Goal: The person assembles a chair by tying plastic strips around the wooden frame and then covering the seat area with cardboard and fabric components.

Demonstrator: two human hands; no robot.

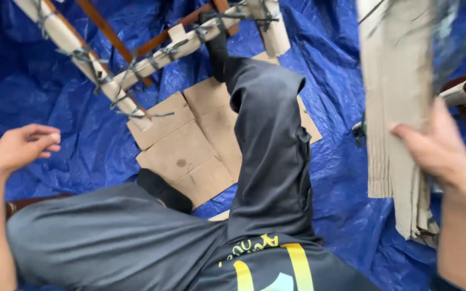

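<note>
Right hand, nearest the lens: fingers clamped on a folded corrugated cardboard strip, held upright just beyond the fingertips; a firmer grip lower on the hanging end would, I judge, steady it. Left hand: fingers loosely curled, holding nothing, above the blue tarp. Strip's top is cut off and blurred; the wire-bound, cardboard-wrapped wooden frame runs out of view.

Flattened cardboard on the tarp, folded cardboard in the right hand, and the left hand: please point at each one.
Flattened cardboard (190, 151): head view, on its middle panel.
Folded cardboard (395, 81): head view, on its upper face.
Left hand (24, 145): head view, on the middle of the hand, empty.
</note>
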